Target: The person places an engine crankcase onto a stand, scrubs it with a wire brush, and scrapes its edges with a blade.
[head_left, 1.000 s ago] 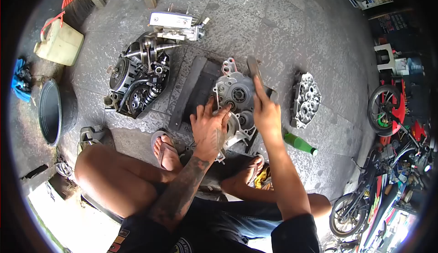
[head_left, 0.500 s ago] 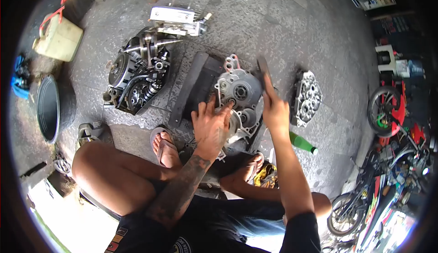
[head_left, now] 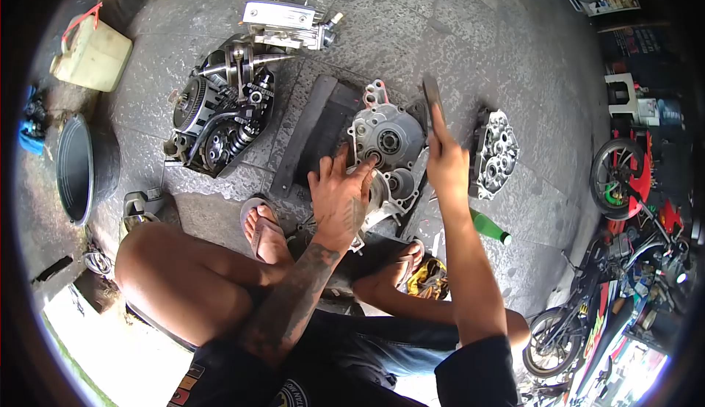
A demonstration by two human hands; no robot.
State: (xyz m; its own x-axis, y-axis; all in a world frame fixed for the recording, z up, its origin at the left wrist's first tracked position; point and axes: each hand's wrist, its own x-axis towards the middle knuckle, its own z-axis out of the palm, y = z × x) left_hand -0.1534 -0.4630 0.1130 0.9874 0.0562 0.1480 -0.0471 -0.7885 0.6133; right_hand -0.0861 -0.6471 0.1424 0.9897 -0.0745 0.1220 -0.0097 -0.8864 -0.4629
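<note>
A grey metal engine crankcase half [head_left: 407, 131] lies in front of me, with round bores and a bearing [head_left: 389, 140] in its face. My left hand [head_left: 341, 192] rests over its left side, fingertips closed at a small round ring-like part [head_left: 374, 159] in a bore; what they grip is partly hidden. To the right, my right hand [head_left: 448, 168] is wrapped round a hammer [head_left: 431, 95], index finger stretched along it. The hammer is raised beside the case's right edge, its head slightly blurred.
A dark block [head_left: 312, 131] lies left of the case. Farther left sit an opened engine half with gears [head_left: 228, 113] and a cylinder head [head_left: 283, 23]. Another casting [head_left: 498, 153] and a green bottle [head_left: 490, 227] are at right. A black bucket [head_left: 76, 168] stands far left.
The hammer and my right hand have shifted slightly up and right. My left hand stays on the crankcase. The whole view has moved a little.
</note>
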